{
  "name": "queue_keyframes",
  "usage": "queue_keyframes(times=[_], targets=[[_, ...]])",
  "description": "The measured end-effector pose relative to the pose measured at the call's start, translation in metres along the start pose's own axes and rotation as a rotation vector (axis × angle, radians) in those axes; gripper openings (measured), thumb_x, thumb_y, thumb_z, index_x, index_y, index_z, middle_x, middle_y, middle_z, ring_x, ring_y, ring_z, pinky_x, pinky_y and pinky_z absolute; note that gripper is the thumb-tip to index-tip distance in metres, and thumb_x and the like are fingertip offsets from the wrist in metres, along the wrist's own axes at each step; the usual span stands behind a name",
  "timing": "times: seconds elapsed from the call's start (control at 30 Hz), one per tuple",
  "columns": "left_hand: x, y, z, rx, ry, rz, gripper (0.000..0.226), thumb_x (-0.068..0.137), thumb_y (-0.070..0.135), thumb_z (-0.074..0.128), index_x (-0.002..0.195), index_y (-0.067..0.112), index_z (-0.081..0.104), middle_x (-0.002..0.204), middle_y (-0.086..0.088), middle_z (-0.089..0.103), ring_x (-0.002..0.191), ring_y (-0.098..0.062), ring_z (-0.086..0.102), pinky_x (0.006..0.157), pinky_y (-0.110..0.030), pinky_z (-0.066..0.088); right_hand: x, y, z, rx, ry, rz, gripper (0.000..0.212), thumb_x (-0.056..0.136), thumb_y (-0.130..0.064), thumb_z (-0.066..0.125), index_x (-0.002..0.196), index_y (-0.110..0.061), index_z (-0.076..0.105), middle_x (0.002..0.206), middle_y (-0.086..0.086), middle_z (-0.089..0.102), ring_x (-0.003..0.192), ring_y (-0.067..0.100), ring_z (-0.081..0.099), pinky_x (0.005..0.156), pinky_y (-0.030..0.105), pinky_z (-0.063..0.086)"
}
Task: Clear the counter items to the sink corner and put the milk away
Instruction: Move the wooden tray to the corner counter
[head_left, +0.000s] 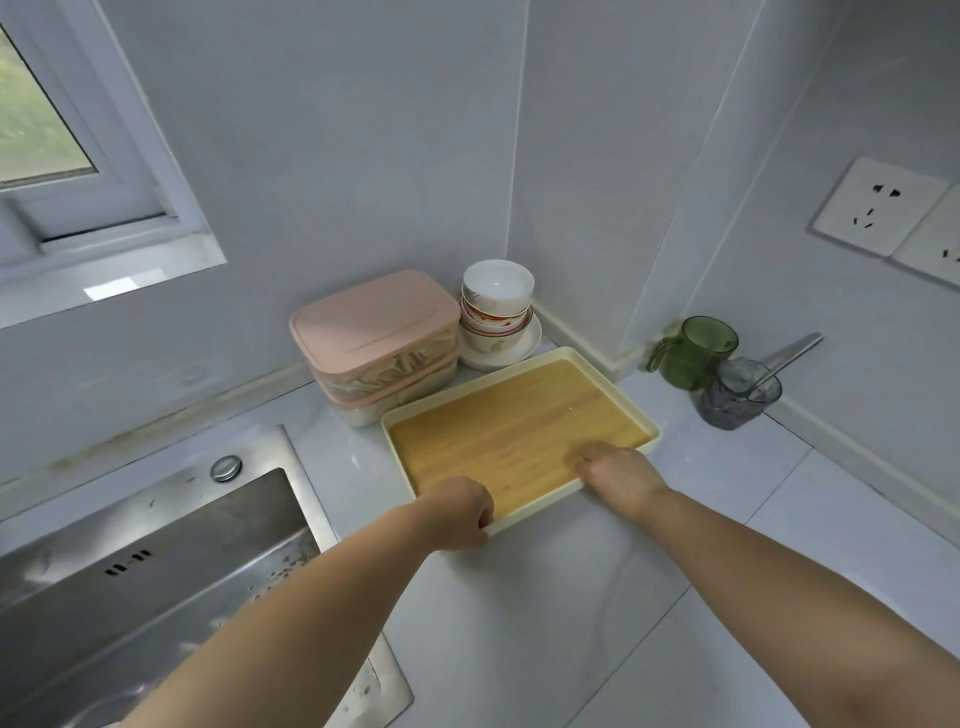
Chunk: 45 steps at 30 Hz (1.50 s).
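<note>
Both outstretched: left hand (460, 512), right hand (618, 478) grip tray (519, 421).

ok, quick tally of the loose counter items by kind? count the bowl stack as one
Tray: 1
Pink-lidded boxes: 2
Cups, green and grey: 2
Spoon: 1
Bowl stack: 1
Total: 7
</note>
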<state>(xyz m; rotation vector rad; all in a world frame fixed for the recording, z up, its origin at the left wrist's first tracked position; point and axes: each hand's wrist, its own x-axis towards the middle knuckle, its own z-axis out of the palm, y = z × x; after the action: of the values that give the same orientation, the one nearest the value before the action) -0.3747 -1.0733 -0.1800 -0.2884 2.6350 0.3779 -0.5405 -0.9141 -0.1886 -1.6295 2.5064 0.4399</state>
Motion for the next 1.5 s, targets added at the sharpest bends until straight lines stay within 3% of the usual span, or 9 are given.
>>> queue_keyframes(times=[0.17, 0.33, 0.53, 0.73, 0.87, 0.97, 1.1, 1.2, 1.5], targets=[[0.009, 0.0, 0.007, -0.058, -0.062, -0.03, 0.013, 0.083, 0.013, 0.051, 0.07, 0.012, 0.05, 0.062, 0.003, 0.036, 0.073, -0.019, 0.042, 0.06, -0.027, 0.032, 0.003, 0.003, 0.01, -0.073, -0.125, 0.006, 0.022, 0.086, 0.003, 0.042, 0.099, -0.007, 0.057, 0.094, 0.012, 0.051, 0.101, 0.031, 0.058, 0.066, 0.032, 0.036], [0.016, 0.006, 0.009, -0.107, -0.11, -0.036, 0.029, 0.081, 0.01, 0.052, 0.054, 0.016, 0.043, 0.058, 0.002, 0.04, 0.054, -0.012, 0.036, 0.049, -0.021, 0.028, 0.005, 0.007, 0.013, -0.055, -0.078, -0.006, 0.03, 0.087, 0.004, 0.041, 0.112, -0.007, 0.055, 0.103, 0.014, 0.054, 0.104, 0.031, 0.057, 0.067, 0.03, 0.031], [0.018, 0.009, 0.021, -0.15, -0.133, -0.022, 0.017, 0.085, 0.02, 0.058, 0.091, 0.006, 0.066, 0.08, -0.002, 0.051, 0.076, -0.018, 0.047, 0.065, -0.026, 0.038, 0.006, 0.007, 0.021, -0.069, -0.156, -0.009, 0.031, 0.086, 0.005, 0.042, 0.112, -0.004, 0.056, 0.112, 0.013, 0.059, 0.1, 0.032, 0.059, 0.066, 0.032, 0.037], [0.013, -0.002, 0.016, -0.178, -0.012, -0.105, 0.025, 0.091, 0.031, 0.053, 0.097, 0.012, 0.067, 0.088, 0.0, 0.056, 0.082, -0.016, 0.051, 0.07, -0.024, 0.043, 0.009, 0.007, 0.022, -0.027, -0.176, 0.026, 0.031, 0.085, 0.005, 0.044, 0.113, -0.004, 0.056, 0.118, 0.012, 0.056, 0.103, 0.031, 0.058, 0.073, 0.033, 0.044], [0.002, -0.029, 0.009, -0.181, 0.308, -0.36, 0.028, 0.095, 0.028, 0.045, 0.117, 0.016, 0.057, 0.101, -0.003, 0.064, 0.089, -0.02, 0.06, 0.074, -0.028, 0.05, 0.0, 0.004, 0.017, 0.226, -0.022, 0.184, 0.046, 0.085, -0.004, 0.052, 0.13, -0.006, 0.047, 0.142, 0.011, 0.036, 0.127, 0.029, 0.039, 0.098, 0.032, 0.038], [-0.005, -0.047, 0.013, -0.335, 0.36, -0.596, 0.054, 0.093, 0.032, 0.05, 0.138, 0.014, 0.027, 0.099, -0.008, 0.062, 0.087, -0.027, 0.061, 0.065, -0.032, 0.044, -0.005, -0.007, 0.011, 0.486, 0.254, 0.578, 0.045, 0.085, -0.007, 0.051, 0.129, -0.004, 0.043, 0.129, 0.014, 0.043, 0.114, 0.031, 0.045, 0.089, 0.036, 0.041], [0.0, -0.052, 0.023, -0.888, 0.293, -0.733, 0.061, 0.086, 0.016, 0.051, 0.137, 0.01, 0.018, 0.089, -0.016, 0.057, 0.066, -0.03, 0.059, 0.05, -0.035, 0.05, 0.004, -0.026, 0.01, 1.307, 0.062, 1.018, 0.067, 0.089, -0.029, 0.058, 0.139, -0.003, 0.022, 0.109, 0.018, 0.059, 0.083, 0.032, 0.062, 0.071, 0.041, 0.053], [-0.002, -0.051, 0.028, -1.102, 0.332, -0.692, 0.042, 0.083, 0.01, 0.042, 0.124, 0.013, 0.033, 0.089, -0.018, 0.056, 0.061, -0.03, 0.059, 0.05, -0.039, 0.056, 0.011, -0.042, 0.014, 1.639, -0.022, 1.071, 0.054, 0.088, -0.022, 0.061, 0.128, -0.002, 0.031, 0.077, 0.015, 0.057, 0.053, 0.024, 0.057, 0.037, 0.027, 0.049], [-0.006, -0.05, 0.031, -1.136, 0.351, -0.671, 0.045, 0.087, 0.006, 0.042, 0.129, 0.017, 0.033, 0.099, -0.019, 0.056, 0.067, -0.032, 0.063, 0.057, -0.044, 0.059, 0.015, -0.046, 0.018, 1.726, 0.024, 1.09, 0.048, 0.09, -0.009, 0.053, 0.131, -0.006, 0.028, 0.098, 0.024, 0.057, 0.057, 0.027, 0.058, 0.032, 0.028, 0.049]])
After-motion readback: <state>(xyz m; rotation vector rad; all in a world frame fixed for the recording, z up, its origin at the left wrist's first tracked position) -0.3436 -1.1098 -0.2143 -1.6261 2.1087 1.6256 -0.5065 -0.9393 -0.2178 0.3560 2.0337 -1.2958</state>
